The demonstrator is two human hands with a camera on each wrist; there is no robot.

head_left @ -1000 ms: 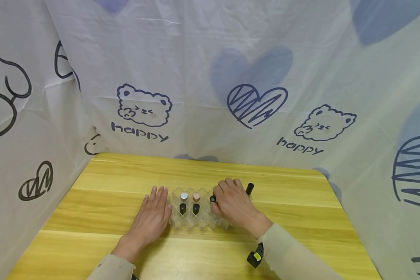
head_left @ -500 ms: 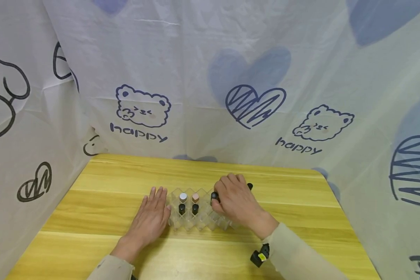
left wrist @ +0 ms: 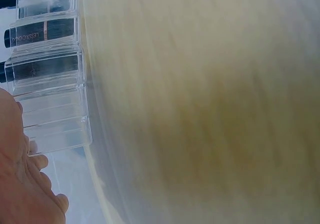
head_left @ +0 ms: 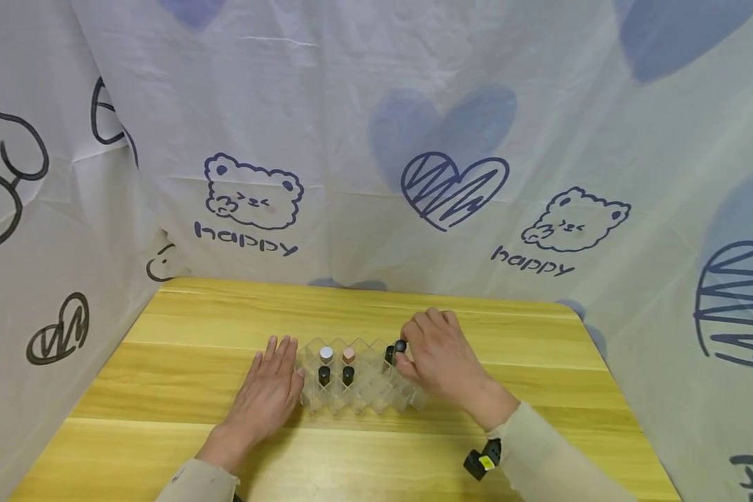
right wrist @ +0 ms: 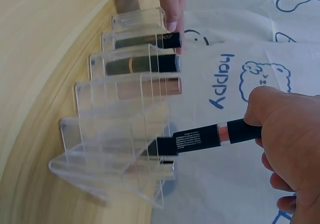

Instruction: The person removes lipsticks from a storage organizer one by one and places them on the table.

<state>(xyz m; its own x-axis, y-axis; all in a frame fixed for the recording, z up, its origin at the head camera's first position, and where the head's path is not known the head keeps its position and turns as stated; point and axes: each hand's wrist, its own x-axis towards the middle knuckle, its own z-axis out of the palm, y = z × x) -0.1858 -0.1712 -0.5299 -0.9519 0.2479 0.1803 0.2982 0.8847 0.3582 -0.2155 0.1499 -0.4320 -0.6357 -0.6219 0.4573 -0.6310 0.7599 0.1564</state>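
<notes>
My right hand (head_left: 442,355) pinches the end of a black lipstick (right wrist: 200,139) with a pink band and small print. In the right wrist view its other end is right at the top of a clear lipstick organizer (right wrist: 112,101), overlapping a black cap (right wrist: 164,146) there. My left hand (head_left: 265,390) lies flat on the table, fingers straight, thumb against the organizer's left end. In the head view, slots on the left hold a white-topped tube (head_left: 326,354), a peach-topped tube (head_left: 348,355) and two black lipsticks (head_left: 323,376).
The organizer stands on a yellow wood-grain table (head_left: 276,460). Behind and beside the table hangs a white cloth (head_left: 351,230) with heart and bear drawings. A silver-capped tube (right wrist: 167,170) sits at the organizer's end. A black wrist device (head_left: 483,460) hangs under the right sleeve.
My right hand has moved right, uncovering two black tops side by side near its thumb. The black tube end behind the hand is now out of sight. My left hand stays put.
</notes>
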